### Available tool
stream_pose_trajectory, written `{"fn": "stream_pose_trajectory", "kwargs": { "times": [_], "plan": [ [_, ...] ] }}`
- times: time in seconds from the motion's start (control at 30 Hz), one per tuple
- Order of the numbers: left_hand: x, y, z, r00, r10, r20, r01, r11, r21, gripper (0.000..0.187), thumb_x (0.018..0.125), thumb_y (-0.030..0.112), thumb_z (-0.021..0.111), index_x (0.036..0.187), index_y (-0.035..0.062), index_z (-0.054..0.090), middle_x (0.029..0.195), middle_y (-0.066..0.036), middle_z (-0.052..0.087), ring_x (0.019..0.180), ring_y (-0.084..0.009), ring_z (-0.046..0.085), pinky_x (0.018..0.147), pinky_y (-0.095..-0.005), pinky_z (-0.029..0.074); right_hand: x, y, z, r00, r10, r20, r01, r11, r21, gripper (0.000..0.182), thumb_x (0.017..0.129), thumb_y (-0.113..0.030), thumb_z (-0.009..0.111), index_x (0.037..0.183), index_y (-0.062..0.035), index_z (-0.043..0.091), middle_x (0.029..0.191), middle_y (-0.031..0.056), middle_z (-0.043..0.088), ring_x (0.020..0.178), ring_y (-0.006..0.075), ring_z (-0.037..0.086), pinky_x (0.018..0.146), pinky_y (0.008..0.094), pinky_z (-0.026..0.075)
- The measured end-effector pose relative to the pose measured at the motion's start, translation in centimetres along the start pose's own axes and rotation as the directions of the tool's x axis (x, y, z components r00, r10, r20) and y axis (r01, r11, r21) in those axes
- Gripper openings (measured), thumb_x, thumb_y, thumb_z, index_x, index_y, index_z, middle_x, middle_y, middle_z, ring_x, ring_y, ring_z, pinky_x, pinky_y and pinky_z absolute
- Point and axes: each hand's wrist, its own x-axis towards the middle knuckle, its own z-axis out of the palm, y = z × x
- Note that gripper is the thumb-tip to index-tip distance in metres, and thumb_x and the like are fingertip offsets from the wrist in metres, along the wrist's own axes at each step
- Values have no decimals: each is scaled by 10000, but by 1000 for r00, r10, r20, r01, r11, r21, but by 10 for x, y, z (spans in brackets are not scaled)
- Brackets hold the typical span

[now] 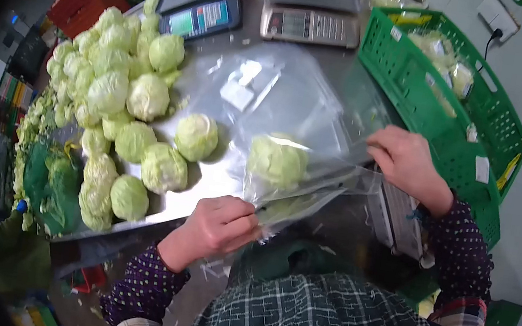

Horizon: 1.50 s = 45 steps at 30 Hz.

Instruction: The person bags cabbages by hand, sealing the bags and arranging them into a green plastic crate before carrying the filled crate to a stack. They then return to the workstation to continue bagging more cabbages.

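Note:
A pale green cabbage [277, 161] lies inside a clear plastic bag [322, 184] at the table's front edge. My left hand [217, 227] pinches the bag's near left corner, just below the cabbage. Farther right, my right hand [403, 160] grips the bag's other side with its fingers closed. More clear bags [285, 92] lie flat on the metal table behind the bagged cabbage. Left of it sits a loose cabbage [196, 137], beside a large heap of cabbages [112, 63].
Two scales, one with a blue-white panel [203, 9] and one silver [311, 19], stand at the back. A green crate [408, 84] with wrapped produce is on the right. Green net bags [55, 186] hang at the left, and a red crate [89, 2] stands behind.

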Motion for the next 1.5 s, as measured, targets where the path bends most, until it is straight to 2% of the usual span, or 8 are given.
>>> {"fn": "stream_pose_trajectory", "kwargs": {
  "times": [0.23, 0.63, 0.87, 0.97, 1.03, 1.13, 1.37, 1.5],
  "plan": [
    [1, 9, 6, 999, 16, -48, -6, 981, 193, 311, 552, 124, 756, 791, 52, 570, 787, -54, 554, 622, -209, 586, 499, -298, 476, 8, -88, 54, 890, -425, 166, 211, 706, 676, 205, 800, -197, 649, 908, -22, 650, 876, 123, 598, 821, 313, 601, 726, 399, 475],
    [11, 7, 3, 996, -75, 41, 68, 986, 150, 296, 539, 137, 768, 625, 90, 489, 635, -14, 495, 497, -171, 520, 414, -297, 410, -9, -105, 55, 786, -610, -103, 618, 767, 173, 208, 709, -169, 668, 686, -60, 493, 704, 49, 472, 652, 206, 523, 579, 330, 417],
    [5, -8, -20, 997, -66, -26, 70, 974, 217, 344, 626, 235, 834, 655, 82, 528, 660, -24, 515, 517, -152, 518, 436, -281, 423, -81, 17, -73, 961, 232, -149, 39, 420, 907, 142, 781, -155, 656, 855, -49, 598, 817, 89, 594, 740, 188, 594, 633, 304, 467],
    [-2, -8, -16, 995, -30, -99, 41, 992, 116, 373, 626, 302, 846, 707, 71, 565, 693, -43, 542, 558, -169, 547, 476, -270, 451, -133, 95, 17, 712, 421, 561, -682, 606, 410, 213, 783, -135, 650, 974, -40, 654, 872, 93, 659, 771, 170, 624, 672, 290, 506],
    [-26, -14, -17, 996, -29, -81, 39, 991, 129, 599, 598, 381, 859, 997, 17, 598, 913, -120, 609, 751, -224, 626, 629, -314, 522, -221, 138, 101, 576, 285, 766, -225, 956, -186, 296, 699, -171, 728, 915, 11, 638, 760, 149, 633, 709, 224, 623, 651, 330, 498],
    [-34, -25, -11, 848, -477, -229, 479, 876, -54, 1163, 582, 431, 863, 1426, -31, 210, 1349, -236, 421, 1212, -320, 480, 982, -429, 428, -130, 92, 113, 749, 418, 513, -623, 707, 334, 385, 683, -165, 743, 995, 20, 615, 722, 163, 612, 678, 295, 611, 643, 373, 485],
    [-14, -50, 37, 485, -854, -190, 489, 444, -750, 1206, 568, 362, 882, 1450, 12, 139, 1432, -230, 331, 1290, -340, 402, 1054, -443, 352, 92, -13, 133, 987, -93, 132, -35, 674, 738, 589, 763, -52, 671, 1314, -62, 462, 1216, 99, 561, 1087, 203, 550, 870, 328, 455],
    [-60, -69, 24, 648, -723, -240, 486, 635, -600, 1277, 528, 429, 892, 1461, 38, 112, 1453, -230, 299, 1308, -353, 379, 1074, -469, 324, 112, -27, 141, 936, -216, 279, -18, 759, 651, 540, 762, -48, 668, 1276, -62, 501, 1187, 102, 571, 1070, 221, 555, 871, 332, 455]
  ]
}}
